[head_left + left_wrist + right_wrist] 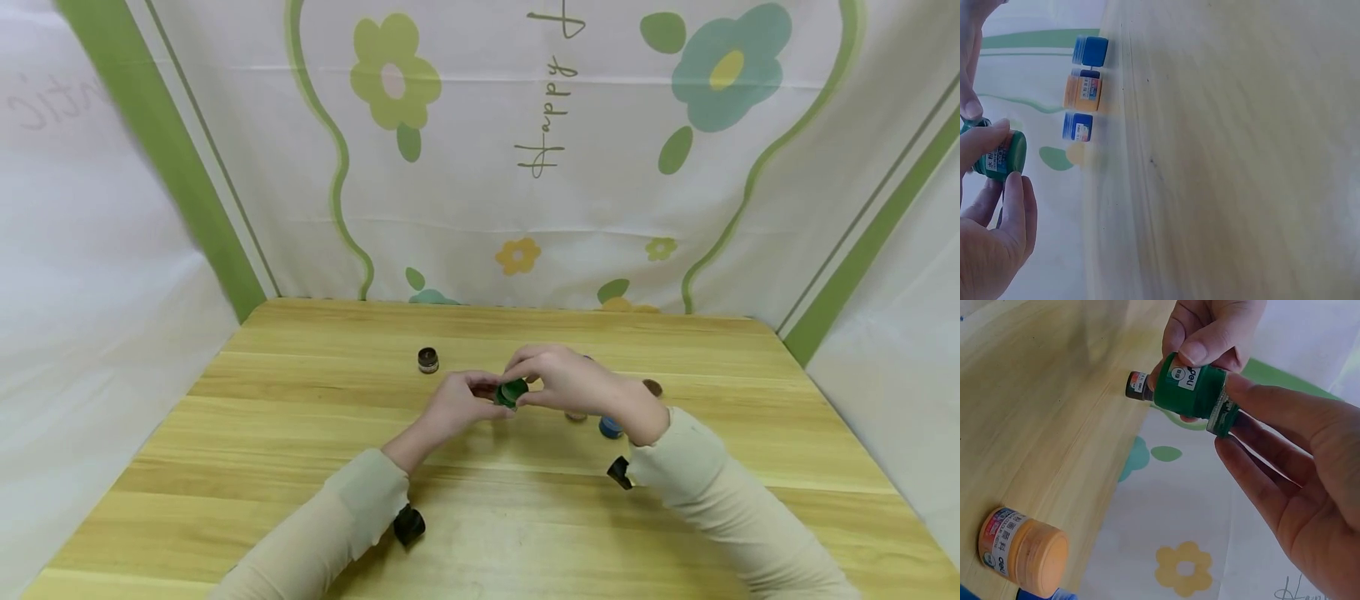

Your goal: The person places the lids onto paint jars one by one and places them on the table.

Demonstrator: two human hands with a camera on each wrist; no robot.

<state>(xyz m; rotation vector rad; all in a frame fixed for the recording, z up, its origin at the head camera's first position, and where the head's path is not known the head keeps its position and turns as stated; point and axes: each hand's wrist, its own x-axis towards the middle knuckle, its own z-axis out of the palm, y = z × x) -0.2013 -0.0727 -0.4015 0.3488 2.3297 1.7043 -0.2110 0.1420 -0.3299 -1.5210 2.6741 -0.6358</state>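
A small green paint jar [507,398] with a label is held above the table between both hands. My left hand [459,402] grips the jar's body, thumb on one side and fingers on the other, clearest in the right wrist view. My right hand [573,379] pinches the clear-rimmed green lid [1222,415] between thumb and fingers. The lid sits at the jar's mouth, a little tilted against it; whether it is still threaded on I cannot tell. Beyond the left hand stands a dark brown jar [427,360].
By the right forearm stand a blue jar [611,427], an orange jar [1022,550], partly hidden in the head view, and a brown round item [652,387]. A dark blue jar [1077,127] lines up with them. A flower-printed cloth [465,167] hangs behind the wooden table [480,533].
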